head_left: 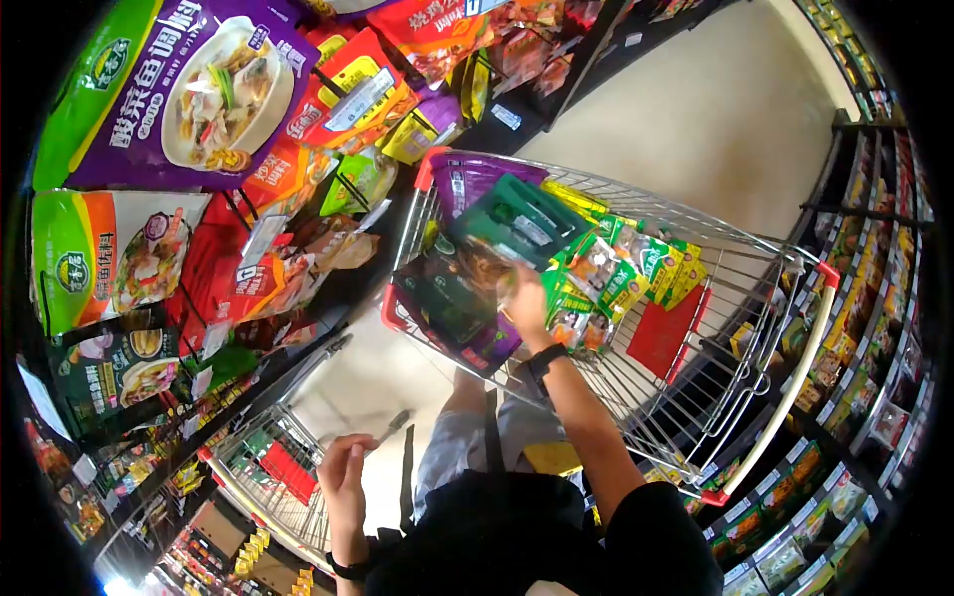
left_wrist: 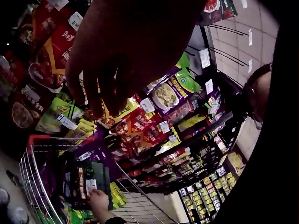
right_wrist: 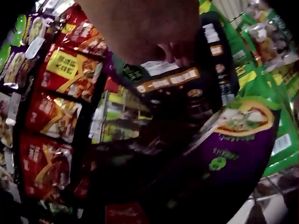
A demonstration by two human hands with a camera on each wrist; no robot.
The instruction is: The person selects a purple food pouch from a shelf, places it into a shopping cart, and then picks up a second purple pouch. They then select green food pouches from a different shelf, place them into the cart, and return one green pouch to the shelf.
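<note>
Inside a metal shopping cart (head_left: 735,248), my right hand (head_left: 530,308) pinches a dark green seasoning pouch (right_wrist: 163,81) near its edge, fingers curled over it. A second dark green pouch (head_left: 527,223) lies close beyond that hand. Purple pouches (head_left: 487,179) show beneath and around them; one purple pouch (right_wrist: 224,151) with a food picture faces the right wrist camera. Several green and yellow packets (head_left: 626,273) lie to the right of the hand. My left hand (head_left: 343,482) hangs empty with loosely bent fingers, near a shelf; in the left wrist view the same hand is dark in the foreground.
Hanging seasoning pouches (head_left: 199,99) on a shelf rack fill the left side, with price tags (head_left: 263,238) on their hooks. Another cart (head_left: 283,477) stands at lower left. Stocked shelves (head_left: 874,328) line the right side, across a pale floor (head_left: 715,89).
</note>
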